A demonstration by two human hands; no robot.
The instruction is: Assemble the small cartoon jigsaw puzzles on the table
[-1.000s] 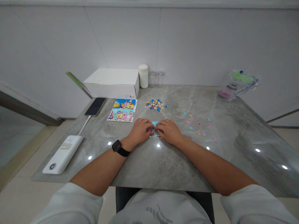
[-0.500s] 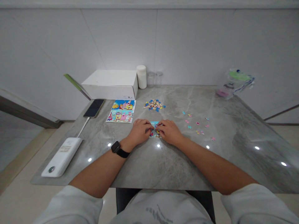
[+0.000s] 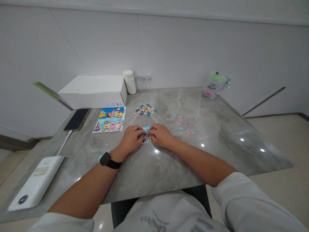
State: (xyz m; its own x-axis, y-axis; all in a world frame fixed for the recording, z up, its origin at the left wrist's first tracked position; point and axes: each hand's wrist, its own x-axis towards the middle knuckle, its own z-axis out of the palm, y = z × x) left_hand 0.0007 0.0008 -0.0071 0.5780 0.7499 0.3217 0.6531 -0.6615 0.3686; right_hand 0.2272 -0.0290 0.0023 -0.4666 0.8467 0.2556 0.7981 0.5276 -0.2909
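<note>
My left hand (image 3: pixel 131 139) and my right hand (image 3: pixel 160 135) rest side by side on the grey marble table (image 3: pixel 217 141). Their curled fingertips press down on a small joined patch of colourful jigsaw pieces (image 3: pixel 146 138) that lies between them. A black watch sits on my left wrist. Beyond the hands lies a heap of loose puzzle pieces (image 3: pixel 145 110). Several pink and blue pieces (image 3: pixel 186 124) are scattered to the right. A cartoon reference picture (image 3: pixel 110 119) lies flat to the left of the hands.
A white box (image 3: pixel 93 91), a white jar (image 3: pixel 129 82) and two clear jars stand at the back by the wall. A phone (image 3: pixel 76 119) is cabled to a white power bank (image 3: pixel 36 185) at the left. A plastic bag (image 3: pixel 214 84) sits back right.
My head has turned to the right and tilted, so the whole table appears shifted left. Both hands stay on the joined puzzle patch with hardly any movement.
</note>
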